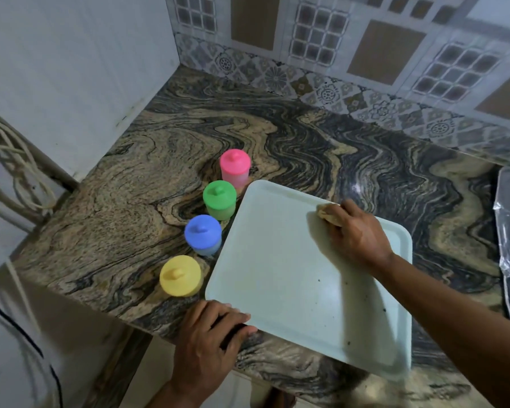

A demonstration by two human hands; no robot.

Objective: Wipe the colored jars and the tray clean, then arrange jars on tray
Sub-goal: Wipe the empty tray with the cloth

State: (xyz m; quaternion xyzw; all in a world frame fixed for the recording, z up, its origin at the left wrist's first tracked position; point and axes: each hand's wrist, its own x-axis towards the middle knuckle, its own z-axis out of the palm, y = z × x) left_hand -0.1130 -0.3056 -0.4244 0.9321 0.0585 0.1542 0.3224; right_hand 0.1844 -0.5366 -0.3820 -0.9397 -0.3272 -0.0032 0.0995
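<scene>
tabletop: swirled brown-black granite tabletop point(321, 142), patterned tile wall behind.
tray: pale mint rectangular plastic tray point(292, 278) flat at the front edge, dark specks on its near-right part.
right hand: right hand point(357, 234) clenched around a tan sponge point(326, 214), pressed to the tray's far side.
left hand: left hand point(209, 337) grips the tray's near-left corner.
jars: pink lidded plastic jar point(235, 167), green one point(219, 199), blue one point(203, 234), yellow one point(180, 275) in a row on the tabletop, just left of the tray, upright, lids on.
</scene>
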